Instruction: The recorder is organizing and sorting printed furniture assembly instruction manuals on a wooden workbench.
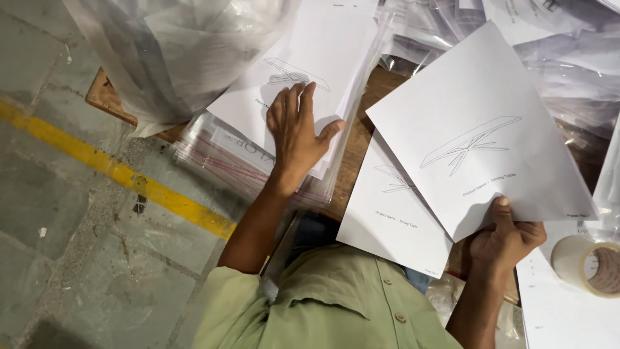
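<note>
A: White paper everywhere. What does the left hand point(296, 132) rest on?

B: It lies flat on a stack of printed sheets point(303, 61), each with a line drawing of a table. The fingers point(292, 103) are spread open and press on the top sheet, gripping nothing. The stack sits partly inside clear plastic sleeves point(219, 158) on the wooden bench point(361, 139).

A: And the right hand point(507, 242)?

B: Its fingers are closed on the lower edge of a single sheet point(475, 123), thumb on top, holding it tilted above the bench. That sheet bears the same table drawing. Beneath it, overlapped at its upper right corner, a second sheet point(387, 213) lies just over the person's green shirt point(336, 304).

A: What else is near?

B: A roll of tape point(591, 265) stands just right of the right hand, on more white paper. A big clear plastic bag point(168, 55) bulges at the upper left, touching the stack. More clear plastic packets point(568, 64) lie across the top right. On the left, the grey concrete floor point(58, 245) carries a yellow painted line point(123, 174).
</note>
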